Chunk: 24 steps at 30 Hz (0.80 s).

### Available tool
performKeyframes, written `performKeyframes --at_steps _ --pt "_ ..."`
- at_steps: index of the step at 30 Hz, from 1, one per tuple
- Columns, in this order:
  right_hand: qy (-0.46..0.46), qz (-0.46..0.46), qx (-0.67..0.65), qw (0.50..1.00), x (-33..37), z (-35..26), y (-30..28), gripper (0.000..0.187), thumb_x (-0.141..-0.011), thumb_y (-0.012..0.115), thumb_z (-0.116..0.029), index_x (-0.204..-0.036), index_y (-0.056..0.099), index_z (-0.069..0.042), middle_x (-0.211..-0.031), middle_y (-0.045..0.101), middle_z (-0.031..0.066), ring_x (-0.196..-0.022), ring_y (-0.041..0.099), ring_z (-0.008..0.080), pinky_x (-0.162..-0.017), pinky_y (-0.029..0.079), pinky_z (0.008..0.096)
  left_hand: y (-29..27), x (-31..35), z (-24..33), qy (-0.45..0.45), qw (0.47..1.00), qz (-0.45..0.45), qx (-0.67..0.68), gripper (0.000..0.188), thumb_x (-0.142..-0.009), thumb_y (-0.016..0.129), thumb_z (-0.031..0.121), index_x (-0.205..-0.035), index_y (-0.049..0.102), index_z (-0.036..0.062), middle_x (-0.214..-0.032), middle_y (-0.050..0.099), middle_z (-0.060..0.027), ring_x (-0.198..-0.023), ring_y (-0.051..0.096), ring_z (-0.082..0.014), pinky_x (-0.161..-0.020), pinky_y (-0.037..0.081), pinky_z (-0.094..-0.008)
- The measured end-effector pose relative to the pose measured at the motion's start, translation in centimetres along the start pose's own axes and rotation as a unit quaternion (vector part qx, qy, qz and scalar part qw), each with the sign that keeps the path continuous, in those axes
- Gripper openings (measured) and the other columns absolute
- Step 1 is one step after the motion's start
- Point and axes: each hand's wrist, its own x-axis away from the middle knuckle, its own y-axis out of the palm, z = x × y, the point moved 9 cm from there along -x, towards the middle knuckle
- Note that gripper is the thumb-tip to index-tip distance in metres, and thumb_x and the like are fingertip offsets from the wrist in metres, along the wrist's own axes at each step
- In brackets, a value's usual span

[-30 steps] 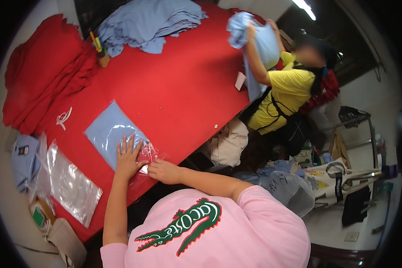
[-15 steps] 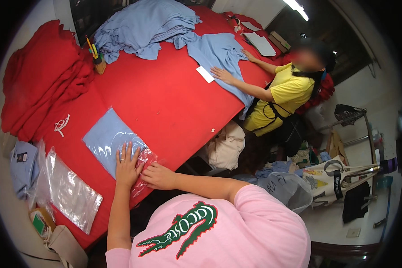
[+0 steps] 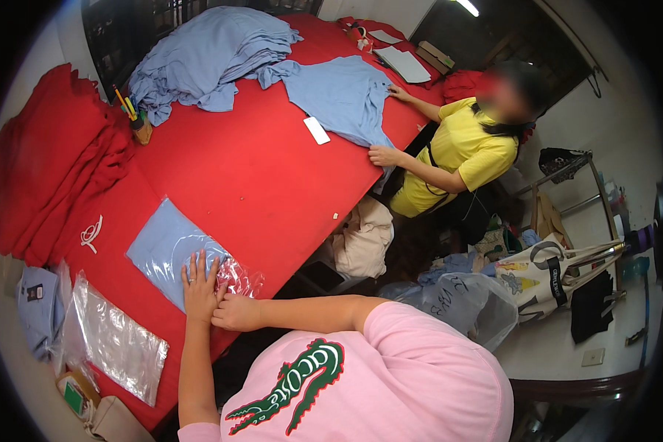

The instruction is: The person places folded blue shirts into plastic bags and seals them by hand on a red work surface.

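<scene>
A folded light blue shirt (image 3: pixel 162 247) lies in a clear plastic bag (image 3: pixel 239 280) on the red-covered table. My left hand (image 3: pixel 200 287) rests over the bag's near end, palm down, fingers stretched out, a ring on one finger. Against its wrist side my right hand (image 3: pixel 236 313) is closed, fingers curled at the bag's near edge; what they pinch is hidden. The bag's loose end is crumpled and shiny beside the left fingertips. To the left lies a stack of flat clear bags (image 3: pixel 118 339).
A red cloth pile (image 3: pixel 59 169), a pen holder (image 3: pixel 141 131) and a blue shirt pile (image 3: pixel 206 59) stand along the far side. At right, a person in yellow (image 3: pixel 464 151) handles a blue shirt (image 3: pixel 339 96) near a white card (image 3: pixel 317 130). Packed blue shirts (image 3: pixel 37 302) lie far left.
My right hand has drawn leftward and nearer to me, now against my left wrist. The co-worker's near hand has moved to the blue shirt's near edge. The whole view has shifted slightly.
</scene>
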Motion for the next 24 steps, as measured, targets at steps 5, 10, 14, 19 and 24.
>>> performKeyframes --at_steps 5,10,14,19,24 --pt "-0.073 -0.004 -0.011 0.997 -1.5 -1.1 -0.5 0.01 -0.091 0.062 -0.02 -0.093 0.066 -0.01 -0.097 0.064 0.0042 -0.092 0.066 0.023 -0.082 0.054 0.0408 0.5 0.2 -0.4 0.006 1.0 0.004 -0.014 0.083 -0.093 0.072 0.048 -0.168 0.044 0.0242 -0.179 0.028 -0.0125 -0.165 0.023 -0.0369 -0.133 0.015 -0.0593" --pt "-0.1 -0.066 -0.038 0.992 1.2 -2.4 2.3 0.01 -0.093 0.062 -0.02 -0.093 0.066 -0.01 -0.098 0.064 0.0043 -0.096 0.065 0.0231 -0.083 0.054 0.0412 -0.5 -0.6 1.1 0.006 1.0 -0.013 -0.006 0.078 -0.096 0.069 0.048 -0.166 0.046 0.0236 -0.178 0.029 -0.0129 -0.165 0.023 -0.0377 -0.133 0.016 -0.0599" --pt "-0.105 -0.014 -0.027 0.994 0.7 -1.2 0.1 0.013 -0.095 0.061 -0.02 -0.101 0.067 -0.01 -0.103 0.063 0.0075 -0.097 0.066 0.0247 -0.082 0.054 0.0397 -0.2 -0.4 0.4 0.005 1.0 -0.011 -0.018 0.077 -0.097 0.068 0.048 -0.166 0.046 0.0227 -0.178 0.028 -0.0136 -0.165 0.023 -0.0386 -0.133 0.015 -0.0603" --pt "0.07 0.041 0.025 0.996 3.7 2.7 -3.1 0.036 -0.097 0.061 -0.02 -0.132 0.064 -0.011 -0.112 0.063 0.0096 -0.1 0.065 0.0257 -0.084 0.052 0.041 -0.8 -0.4 0.9 0.018 1.0 -0.016 0.001 0.075 -0.098 0.067 0.048 -0.166 0.047 0.0219 -0.179 0.028 -0.0155 -0.165 0.022 -0.0397 -0.133 0.013 -0.0607" --pt "0.117 0.01 0.029 0.993 7.9 6.2 -4.2 0.022 -0.092 0.067 -0.021 -0.112 0.066 -0.013 -0.105 0.063 0.0043 -0.1 0.063 0.0238 -0.08 0.049 0.0366 -2.0 -0.7 1.5 0.005 0.999 -0.038 0.033 0.074 -0.097 0.071 0.044 -0.164 0.049 0.0208 -0.179 0.027 -0.0164 -0.165 0.021 -0.0401 -0.133 0.011 -0.0621"
